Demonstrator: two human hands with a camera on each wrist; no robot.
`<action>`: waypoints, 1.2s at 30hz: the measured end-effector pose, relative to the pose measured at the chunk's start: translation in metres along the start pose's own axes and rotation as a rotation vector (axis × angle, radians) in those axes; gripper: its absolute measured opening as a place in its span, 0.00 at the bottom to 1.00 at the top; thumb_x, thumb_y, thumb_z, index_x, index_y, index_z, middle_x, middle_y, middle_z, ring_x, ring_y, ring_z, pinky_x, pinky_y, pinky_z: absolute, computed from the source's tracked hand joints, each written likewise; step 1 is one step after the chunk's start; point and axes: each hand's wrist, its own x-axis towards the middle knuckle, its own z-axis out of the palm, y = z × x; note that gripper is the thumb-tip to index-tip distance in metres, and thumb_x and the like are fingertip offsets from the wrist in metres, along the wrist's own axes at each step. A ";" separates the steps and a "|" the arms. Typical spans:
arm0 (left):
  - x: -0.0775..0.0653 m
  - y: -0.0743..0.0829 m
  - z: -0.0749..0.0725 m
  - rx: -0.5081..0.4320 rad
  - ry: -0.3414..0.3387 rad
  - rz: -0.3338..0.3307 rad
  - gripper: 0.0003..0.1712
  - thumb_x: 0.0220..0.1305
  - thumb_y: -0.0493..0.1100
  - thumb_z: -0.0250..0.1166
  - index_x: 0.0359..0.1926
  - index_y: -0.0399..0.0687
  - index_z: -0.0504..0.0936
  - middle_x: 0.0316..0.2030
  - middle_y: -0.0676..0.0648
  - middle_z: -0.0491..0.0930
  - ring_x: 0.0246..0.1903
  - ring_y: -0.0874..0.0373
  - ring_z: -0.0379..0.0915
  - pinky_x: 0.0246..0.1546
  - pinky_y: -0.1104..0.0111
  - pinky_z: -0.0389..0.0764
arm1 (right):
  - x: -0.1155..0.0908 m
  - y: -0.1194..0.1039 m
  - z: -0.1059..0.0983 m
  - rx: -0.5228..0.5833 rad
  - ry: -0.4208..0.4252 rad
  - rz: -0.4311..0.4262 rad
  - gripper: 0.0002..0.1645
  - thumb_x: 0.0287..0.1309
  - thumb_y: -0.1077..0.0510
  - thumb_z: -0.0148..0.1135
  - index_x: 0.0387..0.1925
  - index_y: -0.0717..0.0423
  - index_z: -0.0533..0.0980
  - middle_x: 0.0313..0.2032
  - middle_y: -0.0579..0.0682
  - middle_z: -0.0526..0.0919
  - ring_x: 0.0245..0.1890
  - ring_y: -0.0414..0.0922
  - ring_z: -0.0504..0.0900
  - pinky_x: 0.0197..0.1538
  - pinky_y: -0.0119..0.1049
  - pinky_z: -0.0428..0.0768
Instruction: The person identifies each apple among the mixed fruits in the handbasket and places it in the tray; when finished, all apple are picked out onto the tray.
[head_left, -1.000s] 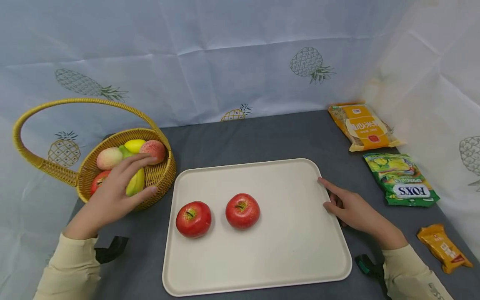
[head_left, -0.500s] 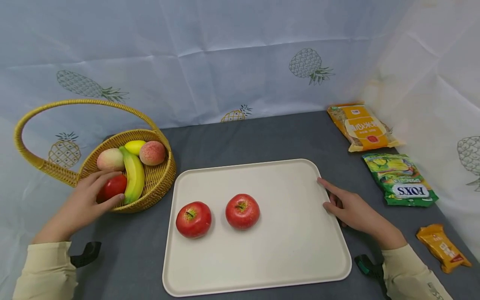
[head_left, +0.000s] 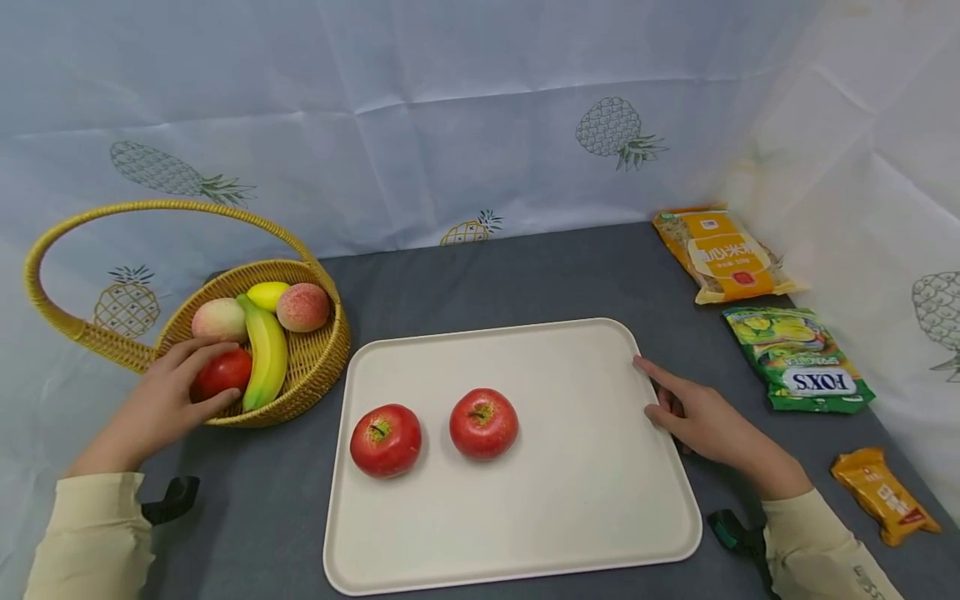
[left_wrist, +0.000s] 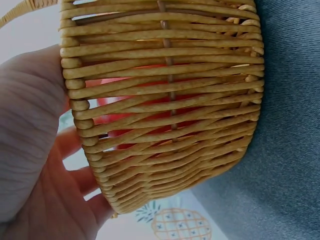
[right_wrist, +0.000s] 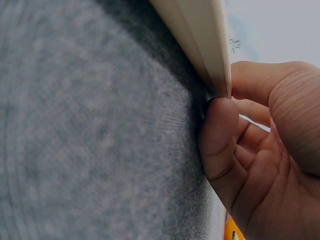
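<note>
In the head view, my left hand (head_left: 167, 398) reaches over the near rim of the yellow wicker basket (head_left: 318, 367) and grips a red apple (head_left: 223, 372). A banana (head_left: 266, 354) lies right beside that apple. Through the weave in the left wrist view, the red fruit (left_wrist: 150, 107) shows behind the basket wall. My right hand (head_left: 708, 421) pinches the right rim of the cream tray (head_left: 585, 492), thumb and finger at its edge in the right wrist view. On the tray sit two red apples, one apple (head_left: 386, 441) at the left and another apple (head_left: 483, 423) nearer the middle.
Two peaches, including a darker peach (head_left: 303, 307), and a yellow lemon-like fruit (head_left: 267, 295) share the basket under its tall handle (head_left: 161, 205). Along the right lie an orange food bag (head_left: 723, 257), a green FOX'S bag (head_left: 798, 358) and a small orange packet (head_left: 885, 496).
My left hand has moved down and left from above the banana to the red apple in the basket, and its fingers have closed round it. The right hand stays at the tray rim.
</note>
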 end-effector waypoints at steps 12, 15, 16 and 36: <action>0.010 -0.004 0.001 0.031 -0.083 -0.009 0.37 0.51 0.36 0.80 0.61 0.37 0.74 0.60 0.28 0.64 0.48 0.28 0.67 0.39 0.33 0.75 | 0.001 -0.001 0.000 0.004 0.004 -0.021 0.41 0.70 0.57 0.64 0.78 0.53 0.57 0.31 0.46 0.71 0.24 0.39 0.71 0.26 0.33 0.71; 0.012 -0.005 0.001 0.041 -0.100 -0.006 0.37 0.50 0.36 0.80 0.60 0.38 0.74 0.60 0.28 0.64 0.47 0.28 0.68 0.39 0.33 0.75 | 0.001 -0.001 0.000 0.007 0.001 -0.020 0.41 0.70 0.57 0.64 0.78 0.53 0.57 0.31 0.46 0.71 0.24 0.39 0.71 0.26 0.33 0.72; 0.013 -0.005 0.001 0.042 -0.106 -0.006 0.37 0.50 0.36 0.80 0.60 0.39 0.74 0.60 0.28 0.64 0.47 0.28 0.68 0.39 0.33 0.75 | 0.001 -0.001 0.000 0.007 -0.001 -0.018 0.41 0.70 0.56 0.64 0.78 0.53 0.57 0.31 0.46 0.71 0.24 0.39 0.71 0.26 0.33 0.72; 0.016 -0.003 0.000 0.063 -0.053 0.056 0.38 0.46 0.35 0.81 0.60 0.39 0.76 0.59 0.30 0.67 0.47 0.29 0.68 0.38 0.33 0.76 | -0.002 0.000 0.000 0.015 0.008 -0.019 0.41 0.69 0.57 0.64 0.78 0.53 0.58 0.31 0.46 0.71 0.25 0.39 0.71 0.27 0.33 0.72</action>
